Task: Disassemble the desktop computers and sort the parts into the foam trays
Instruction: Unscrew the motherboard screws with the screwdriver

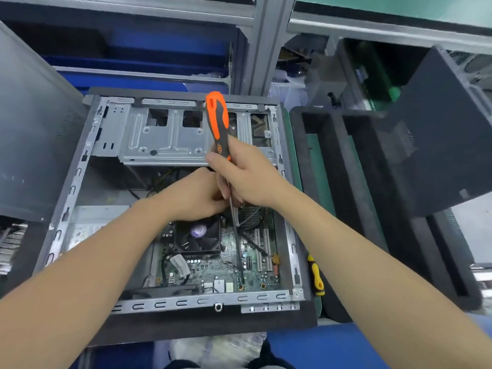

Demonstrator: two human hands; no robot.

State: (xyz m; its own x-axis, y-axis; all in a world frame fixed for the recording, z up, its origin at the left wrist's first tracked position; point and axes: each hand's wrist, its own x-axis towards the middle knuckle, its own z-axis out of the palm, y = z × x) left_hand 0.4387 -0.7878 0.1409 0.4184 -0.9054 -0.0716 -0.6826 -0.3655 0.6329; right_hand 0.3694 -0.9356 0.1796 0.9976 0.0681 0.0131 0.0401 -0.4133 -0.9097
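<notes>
Right hand (247,179) is wrapped round screwdriver (218,121), shaft aimed at board (226,272) | left hand (197,195) curled at shaft, hold cannot be told | case (170,304) centred, tray (335,161) at 3 o'clock | risk: board could be gouged if tip is let slip

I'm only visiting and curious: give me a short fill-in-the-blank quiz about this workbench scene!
1. The right hand grips an orange-and-black screwdriver, shaft pointing ____ into the open grey metal computer case.
2. A yellow-and-black screwdriver lies to the case's ____.
3. The slotted foam tray beside it is coloured ____.
Missing words: down; right; black.
</notes>
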